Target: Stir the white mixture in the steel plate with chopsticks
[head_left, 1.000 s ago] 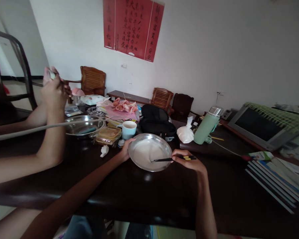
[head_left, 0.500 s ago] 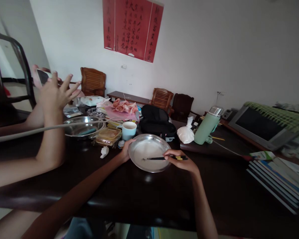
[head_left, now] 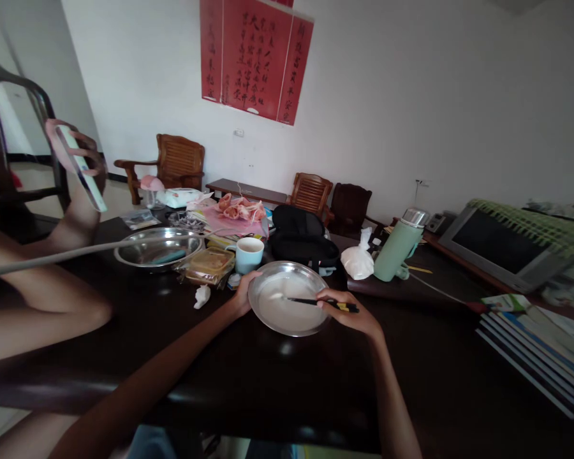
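Observation:
A round metal plate point(head_left: 291, 331) holding a whitish liquid rests on the dark table, tilted a little or flat, I cannot tell which. My left hand point(head_left: 244, 294) grips its left rim. In my right hand point(head_left: 347, 311) are dark chopsticks point(head_left: 302, 301) with yellow marks near the grip; their tips dip into the liquid. Just behind the plate stand a light blue cup point(head_left: 249, 255) and an open black case point(head_left: 302, 239). A tied plastic bag of white powder point(head_left: 358, 262) sits to the right, beside a green thermos point(head_left: 398, 248).
At the left, another person's hand point(head_left: 83, 150) holds up a phone; a cable crosses in front. A metal basin point(head_left: 124, 256), a clear food box point(head_left: 209, 266) and a crumpled tissue point(head_left: 201, 296) lie left of the plate. Stacked books point(head_left: 530, 363) and a television point(head_left: 495, 239) are at right.
The chopstick tips have shifted slightly up and right in the liquid. The other person's near hand has dropped away from the phone, which is now upright. My left hand keeps its hold.

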`<state>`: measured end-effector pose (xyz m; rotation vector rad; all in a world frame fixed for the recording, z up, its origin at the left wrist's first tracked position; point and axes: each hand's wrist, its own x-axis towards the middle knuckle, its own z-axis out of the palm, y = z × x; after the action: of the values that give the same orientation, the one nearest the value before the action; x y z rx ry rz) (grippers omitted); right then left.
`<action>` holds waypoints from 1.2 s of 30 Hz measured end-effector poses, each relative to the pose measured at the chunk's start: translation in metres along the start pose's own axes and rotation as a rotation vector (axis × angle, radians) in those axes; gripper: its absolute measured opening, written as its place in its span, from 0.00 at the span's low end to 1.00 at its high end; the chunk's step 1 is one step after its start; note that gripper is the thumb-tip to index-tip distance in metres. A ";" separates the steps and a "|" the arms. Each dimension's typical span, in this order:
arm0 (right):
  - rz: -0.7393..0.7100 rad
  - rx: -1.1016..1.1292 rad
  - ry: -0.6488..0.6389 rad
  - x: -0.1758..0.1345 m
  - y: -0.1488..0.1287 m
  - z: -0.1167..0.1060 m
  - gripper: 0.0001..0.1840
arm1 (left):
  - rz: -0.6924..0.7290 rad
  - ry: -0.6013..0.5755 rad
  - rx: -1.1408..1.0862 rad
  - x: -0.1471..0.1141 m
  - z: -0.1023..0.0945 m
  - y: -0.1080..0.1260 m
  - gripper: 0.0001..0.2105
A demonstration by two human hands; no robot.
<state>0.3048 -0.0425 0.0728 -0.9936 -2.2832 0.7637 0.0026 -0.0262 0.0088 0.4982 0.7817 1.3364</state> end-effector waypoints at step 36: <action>-0.009 -0.029 0.055 0.000 -0.010 0.001 0.13 | 0.006 0.077 0.006 -0.009 0.009 0.004 0.07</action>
<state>0.3001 -0.0484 0.0787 -1.0049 -2.2559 0.6937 0.0060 -0.0329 0.0192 0.4562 0.8488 1.3653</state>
